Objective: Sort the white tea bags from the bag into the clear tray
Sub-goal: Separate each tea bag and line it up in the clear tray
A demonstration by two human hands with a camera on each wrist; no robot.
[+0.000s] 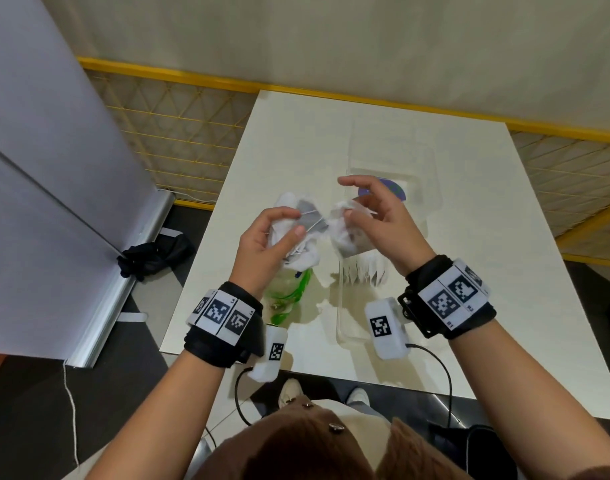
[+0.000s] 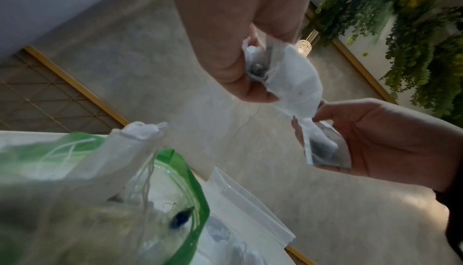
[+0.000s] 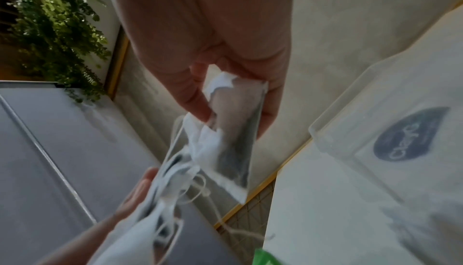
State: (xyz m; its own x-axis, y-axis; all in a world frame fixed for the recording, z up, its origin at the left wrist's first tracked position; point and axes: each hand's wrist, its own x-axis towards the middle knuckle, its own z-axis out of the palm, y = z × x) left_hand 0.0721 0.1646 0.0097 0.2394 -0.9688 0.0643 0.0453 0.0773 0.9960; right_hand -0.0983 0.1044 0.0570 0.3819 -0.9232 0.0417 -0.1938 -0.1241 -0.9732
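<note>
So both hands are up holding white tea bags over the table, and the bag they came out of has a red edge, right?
Not quite: the bag has a green edge, as the head view shows. Left hand and right hand do hold white tea bags above the table.

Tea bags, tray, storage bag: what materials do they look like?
Tea bags: thin matte filter paper or mesh, seemingly; dark contents show through, white strings attached. Clear tray: likely rigid, faintly frosted plastic. Bag: glossy clear film, green rim.
</note>
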